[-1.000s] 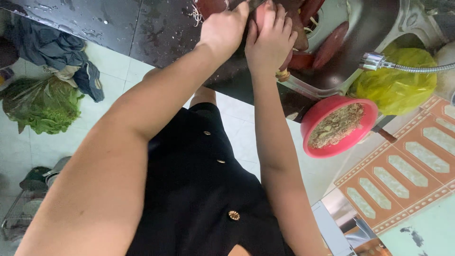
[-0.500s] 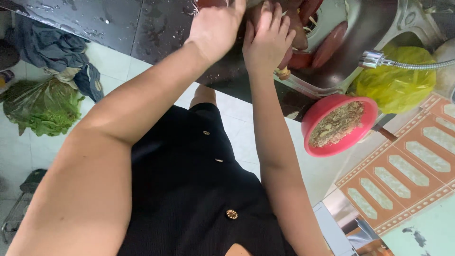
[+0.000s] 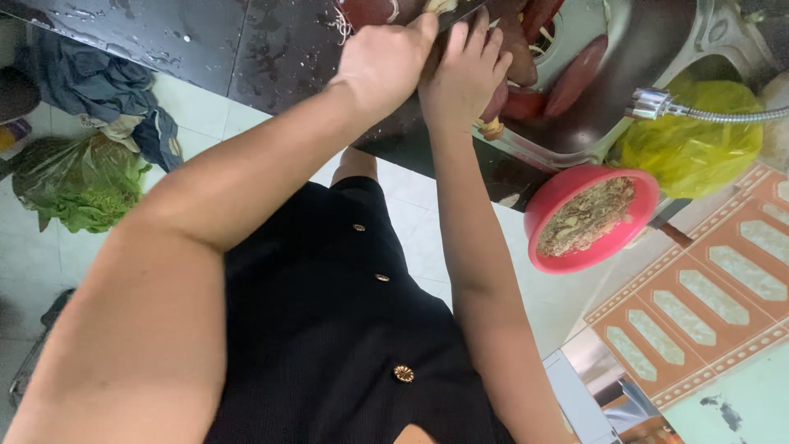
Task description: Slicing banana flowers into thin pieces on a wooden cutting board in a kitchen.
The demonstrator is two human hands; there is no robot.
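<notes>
The reddish-brown roots (image 3: 567,78) lie in the steel sink (image 3: 657,49) at twelve o'clock, some under my hands. My left hand (image 3: 386,62) is curled shut, though I cannot tell on what. My right hand (image 3: 464,74) presses beside it, fingers together over a root. A pink bowl (image 3: 546,205) of scraps sits at three o'clock, a yellow bag (image 3: 699,148) just past it, and leafy greens (image 3: 74,189) lie at nine.

Head view, single: worn on the person's head, facing steeply down along the torso, close over both arms; wet dark counter (image 3: 205,41) edge and steel sink (image 3: 657,49) cross the top.
</notes>
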